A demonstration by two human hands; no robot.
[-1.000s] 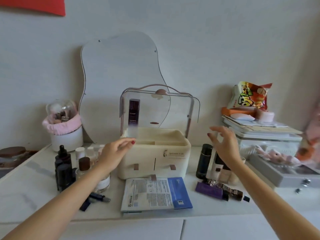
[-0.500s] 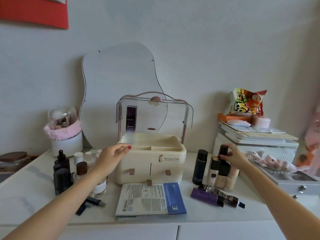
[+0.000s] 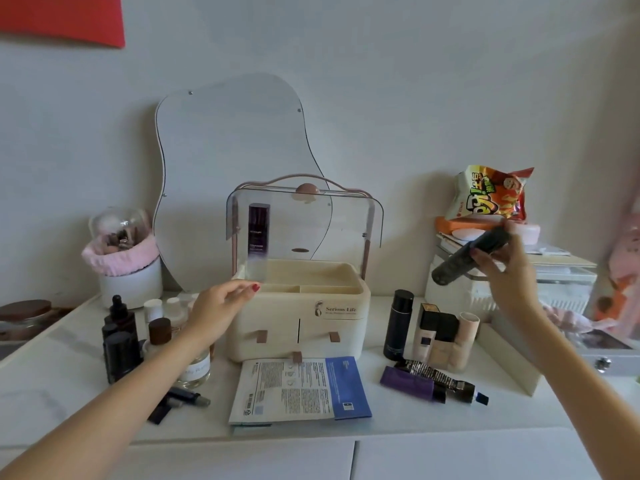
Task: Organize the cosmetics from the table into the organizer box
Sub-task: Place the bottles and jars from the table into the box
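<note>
The right hand [image 3: 504,268] pinches the tilted black bottle [image 3: 471,254]; stand it straight inside the organizer box [image 3: 311,306], while the left hand [image 3: 221,306], fingers loosely curled, holds nothing.

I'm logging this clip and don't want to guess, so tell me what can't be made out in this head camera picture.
- Dark bottle in the right hand: motion-blurred, label unreadable.
- Organizer box drawers: shut, contents hidden; front wall hides the top tray's floor.
- Small bottles behind the left hand: partly covered by hand and forearm.
- Sachet print: too small to read.
- Jar at the left edge: cut off.
</note>
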